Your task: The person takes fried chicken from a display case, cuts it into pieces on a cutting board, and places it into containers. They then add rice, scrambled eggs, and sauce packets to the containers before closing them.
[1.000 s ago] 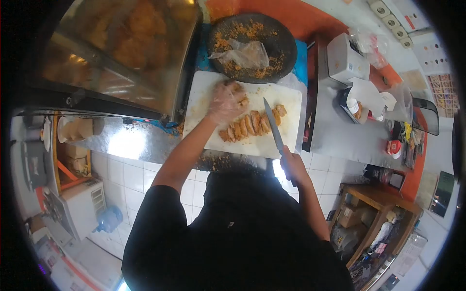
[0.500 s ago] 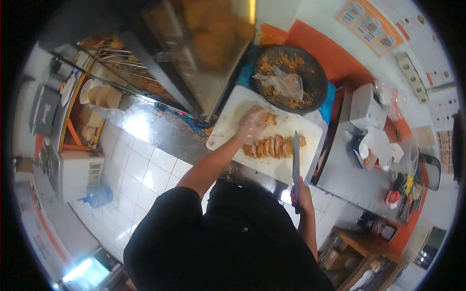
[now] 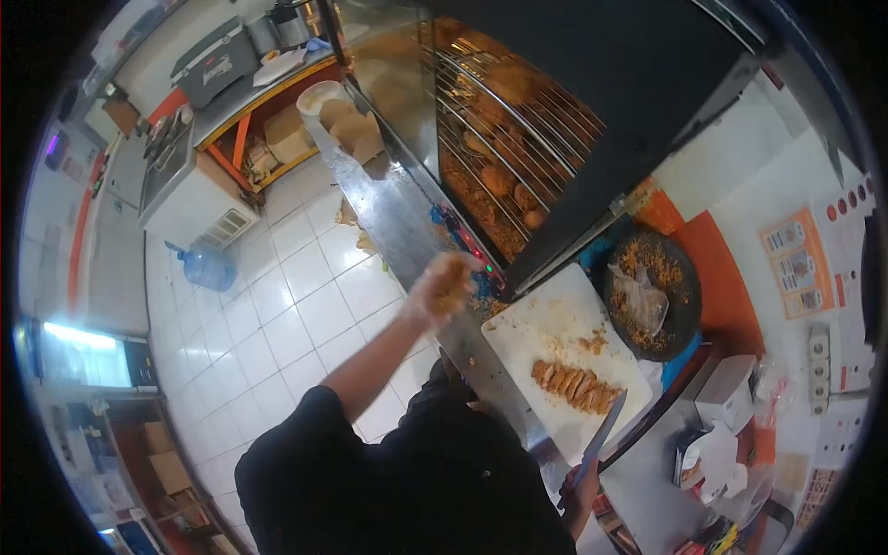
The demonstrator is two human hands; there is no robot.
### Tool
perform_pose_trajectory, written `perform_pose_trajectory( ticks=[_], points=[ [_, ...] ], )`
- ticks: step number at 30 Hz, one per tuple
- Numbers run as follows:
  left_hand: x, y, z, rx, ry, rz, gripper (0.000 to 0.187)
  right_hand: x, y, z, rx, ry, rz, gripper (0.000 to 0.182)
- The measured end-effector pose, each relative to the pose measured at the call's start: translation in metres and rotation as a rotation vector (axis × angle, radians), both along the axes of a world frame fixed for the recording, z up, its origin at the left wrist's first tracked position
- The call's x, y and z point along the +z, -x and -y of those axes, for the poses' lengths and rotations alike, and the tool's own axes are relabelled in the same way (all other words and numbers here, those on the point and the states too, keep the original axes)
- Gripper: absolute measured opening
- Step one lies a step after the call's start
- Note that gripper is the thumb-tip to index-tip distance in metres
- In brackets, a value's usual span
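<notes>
The left hand (image 3: 442, 285) has left the cutting board (image 3: 527, 326), closed around a fried piece, while the right hand (image 3: 581, 488) holds the knife (image 3: 603, 435) beside the sliced chicken (image 3: 573, 384) on it.

We saw a dark round tray (image 3: 686, 305) strewn with crumbs, a crumpled plastic bag (image 3: 638, 301) lying in it. Fried pieces sat on the rack of a glass display case (image 3: 499, 148). A blue water jug (image 3: 207, 266) stood on the white-tiled floor (image 3: 296, 305).
</notes>
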State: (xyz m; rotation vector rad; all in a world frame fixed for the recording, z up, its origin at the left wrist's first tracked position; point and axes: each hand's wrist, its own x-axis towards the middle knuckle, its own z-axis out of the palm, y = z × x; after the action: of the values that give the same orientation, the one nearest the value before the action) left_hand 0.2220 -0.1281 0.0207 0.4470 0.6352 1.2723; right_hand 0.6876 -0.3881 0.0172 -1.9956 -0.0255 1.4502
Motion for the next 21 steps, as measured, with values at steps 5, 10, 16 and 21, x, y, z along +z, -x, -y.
perform_pose_trajectory(
  ticks=[5,10,16,21],
  points=[
    [-0.002,0.149,-0.060,0.380,-0.100,-0.157,0.049,0.000,-0.002,0.003,0.088,-0.046,0.127,0.063],
    [0.025,0.278,-0.156,0.671,-0.119,-0.402,0.035,-0.017,-0.025,0.019,-0.024,0.033,-0.388,0.047],
    [0.046,0.344,-0.253,0.783,-0.125,-1.060,0.034,-0.039,-0.061,0.029,0.009,0.052,-0.913,0.027],
    [-0.019,0.419,-0.320,0.181,-0.620,-2.339,0.037,0.001,-0.045,0.029,0.386,0.105,-0.486,0.038]
  ],
)
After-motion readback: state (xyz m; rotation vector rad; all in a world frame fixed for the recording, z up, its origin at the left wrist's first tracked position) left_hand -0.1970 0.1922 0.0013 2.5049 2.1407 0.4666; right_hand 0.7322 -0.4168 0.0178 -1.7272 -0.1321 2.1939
